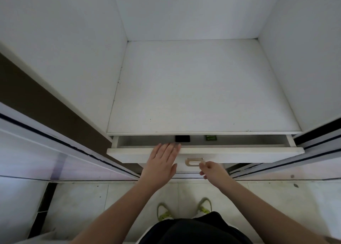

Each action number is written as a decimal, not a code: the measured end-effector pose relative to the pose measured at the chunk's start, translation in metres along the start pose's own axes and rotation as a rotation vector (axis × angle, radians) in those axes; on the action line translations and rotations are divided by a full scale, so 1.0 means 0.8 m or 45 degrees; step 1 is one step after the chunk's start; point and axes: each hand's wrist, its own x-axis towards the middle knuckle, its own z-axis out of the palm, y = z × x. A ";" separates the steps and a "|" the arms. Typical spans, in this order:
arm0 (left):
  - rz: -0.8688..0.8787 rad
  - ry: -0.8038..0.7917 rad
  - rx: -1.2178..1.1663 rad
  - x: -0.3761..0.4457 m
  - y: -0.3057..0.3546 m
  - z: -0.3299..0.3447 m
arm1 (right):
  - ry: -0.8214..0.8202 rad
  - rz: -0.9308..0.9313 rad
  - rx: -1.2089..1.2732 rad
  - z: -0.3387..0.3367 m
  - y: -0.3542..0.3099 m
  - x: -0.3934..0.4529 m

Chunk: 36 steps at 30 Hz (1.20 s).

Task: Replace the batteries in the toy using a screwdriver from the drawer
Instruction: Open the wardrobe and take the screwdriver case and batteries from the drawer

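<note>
We see the white drawer pulled partly out under the cupboard shelf, our right hand pinching its pale handle. Our left hand lies flat, fingers straight and close together, fingertips at the drawer's front edge. Inside sit a black object and a small green one; we cannot tell whether either is the screwdriver

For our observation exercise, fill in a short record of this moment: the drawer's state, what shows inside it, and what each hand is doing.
drawer: partly open, under a white shelf
inside: a black thing and a green thing; no screwdriver in view
left hand: fingers straight, lying over the drawer's front edge
right hand: fingers pinch the handle
stage: drawer being opened, nothing taken out yet
</note>
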 end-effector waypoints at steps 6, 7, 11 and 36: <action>0.005 0.062 -0.046 -0.019 0.010 -0.007 | 0.233 -0.338 -0.322 -0.051 -0.030 -0.062; -0.012 0.081 -0.074 -0.017 0.011 -0.011 | 0.297 -0.414 -0.293 -0.056 -0.033 -0.066; 0.008 0.136 -0.215 -0.007 0.009 -0.026 | 0.607 -0.508 -0.528 -0.061 -0.010 -0.042; -0.625 -0.620 -0.711 0.066 0.029 0.001 | 0.278 -0.234 -0.850 -0.064 0.026 -0.020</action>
